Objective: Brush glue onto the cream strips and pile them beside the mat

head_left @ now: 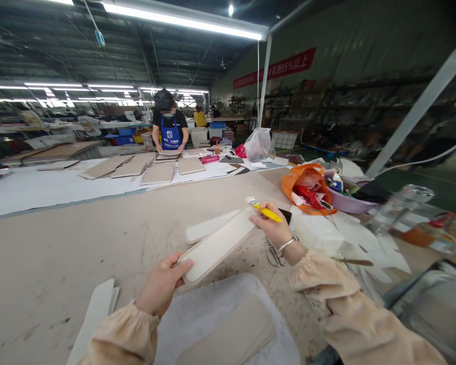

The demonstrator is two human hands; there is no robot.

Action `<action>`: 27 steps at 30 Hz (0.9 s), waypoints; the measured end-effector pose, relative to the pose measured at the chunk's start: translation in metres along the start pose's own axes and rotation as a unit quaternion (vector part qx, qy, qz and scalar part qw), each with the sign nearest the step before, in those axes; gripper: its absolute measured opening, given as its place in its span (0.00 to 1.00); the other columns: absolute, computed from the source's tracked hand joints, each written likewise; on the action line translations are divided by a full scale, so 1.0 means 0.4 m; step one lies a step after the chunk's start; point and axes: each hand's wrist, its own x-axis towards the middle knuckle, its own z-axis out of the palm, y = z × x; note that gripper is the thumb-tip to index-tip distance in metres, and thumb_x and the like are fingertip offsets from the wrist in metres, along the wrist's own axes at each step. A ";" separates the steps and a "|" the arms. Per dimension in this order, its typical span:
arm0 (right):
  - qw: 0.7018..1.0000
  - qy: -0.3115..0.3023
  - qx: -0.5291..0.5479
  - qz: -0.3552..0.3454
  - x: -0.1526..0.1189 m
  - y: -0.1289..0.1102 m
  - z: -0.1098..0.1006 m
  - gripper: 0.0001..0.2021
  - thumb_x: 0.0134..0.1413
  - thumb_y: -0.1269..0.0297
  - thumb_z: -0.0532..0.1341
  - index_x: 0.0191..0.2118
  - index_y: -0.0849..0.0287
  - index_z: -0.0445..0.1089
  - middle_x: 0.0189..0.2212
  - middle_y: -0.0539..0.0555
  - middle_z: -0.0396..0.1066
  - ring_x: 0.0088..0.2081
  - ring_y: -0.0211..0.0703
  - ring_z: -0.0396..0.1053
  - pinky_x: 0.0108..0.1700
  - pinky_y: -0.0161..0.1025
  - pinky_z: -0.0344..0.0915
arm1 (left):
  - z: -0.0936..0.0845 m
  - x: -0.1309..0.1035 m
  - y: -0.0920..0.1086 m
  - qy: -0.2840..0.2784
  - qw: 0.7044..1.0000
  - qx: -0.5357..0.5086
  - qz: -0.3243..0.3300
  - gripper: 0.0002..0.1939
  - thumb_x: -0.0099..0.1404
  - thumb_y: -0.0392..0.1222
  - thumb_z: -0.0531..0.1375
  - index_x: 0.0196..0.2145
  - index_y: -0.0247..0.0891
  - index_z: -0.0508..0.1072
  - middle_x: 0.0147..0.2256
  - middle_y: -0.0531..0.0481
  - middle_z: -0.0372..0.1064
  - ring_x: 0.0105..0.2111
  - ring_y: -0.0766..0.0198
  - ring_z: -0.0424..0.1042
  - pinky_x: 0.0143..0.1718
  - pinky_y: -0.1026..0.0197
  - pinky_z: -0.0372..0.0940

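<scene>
Held a round-cornered white panel (220, 246) above the desk (137, 238) by left grip (161, 281) and right grip (274, 228); also clasped a yellow-handled brush (271, 215) in the latter.

The panel (220, 246) looks matt, the yellow brush handle (270, 213) plastic.

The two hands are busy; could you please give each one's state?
Left hand: closed on the strip.
Right hand: closed on the brush and the strip's far end.
</scene>
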 end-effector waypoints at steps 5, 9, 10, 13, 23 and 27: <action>1.000 0.015 -0.014 -0.004 0.070 0.050 0.024 0.18 0.36 0.60 0.64 0.35 0.53 0.57 0.24 0.44 0.60 0.26 0.37 0.60 0.30 0.35 0.61 | -0.011 0.101 0.058 0.023 0.994 0.083 0.071 0.18 0.44 0.43 0.67 0.34 0.34 0.72 0.30 0.50 0.74 0.29 0.65 0.72 0.31 0.63 0.68; 0.993 0.045 -0.109 -0.017 0.129 0.100 0.045 0.18 0.34 0.60 0.64 0.35 0.53 0.59 0.25 0.44 0.62 0.27 0.39 0.61 0.33 0.37 0.61 | -0.019 0.210 0.091 0.061 0.975 0.175 0.126 0.19 0.43 0.46 0.65 0.33 0.34 0.71 0.24 0.53 0.69 0.25 0.66 0.69 0.26 0.64 0.64; 0.990 0.050 -0.133 -0.019 0.139 0.111 0.049 0.17 0.34 0.60 0.64 0.34 0.53 0.59 0.25 0.45 0.63 0.27 0.39 0.62 0.34 0.38 0.61 | -0.020 0.234 0.094 0.073 0.970 0.192 0.130 0.19 0.44 0.46 0.65 0.33 0.34 0.71 0.23 0.54 0.69 0.24 0.67 0.68 0.25 0.65 0.63; 0.981 0.054 -0.187 -0.007 0.154 0.139 0.057 0.16 0.35 0.61 0.63 0.34 0.53 0.60 0.27 0.46 0.65 0.28 0.41 0.63 0.35 0.40 0.62 | -0.024 0.289 0.091 0.106 0.948 0.265 0.142 0.16 0.46 0.43 0.64 0.34 0.34 0.72 0.21 0.55 0.67 0.22 0.68 0.66 0.24 0.65 0.60; 0.959 0.036 -0.280 -0.001 0.153 0.190 0.079 0.14 0.37 0.65 0.65 0.33 0.52 0.61 0.27 0.48 0.68 0.30 0.45 0.67 0.38 0.43 0.62 | -0.027 0.334 0.060 0.168 0.846 0.468 0.193 0.12 0.47 0.41 0.63 0.33 0.37 0.75 0.31 0.46 0.74 0.33 0.58 0.71 0.38 0.58 0.63; 0.953 0.045 -0.298 -0.040 0.123 0.163 0.044 0.14 0.43 0.60 0.65 0.35 0.54 0.61 0.33 0.53 0.71 0.33 0.48 0.69 0.40 0.45 0.62 | -0.037 0.312 0.049 0.191 0.825 0.487 0.215 0.18 0.52 0.44 0.61 0.40 0.33 0.74 0.44 0.39 0.69 0.42 0.54 0.70 0.46 0.55 0.62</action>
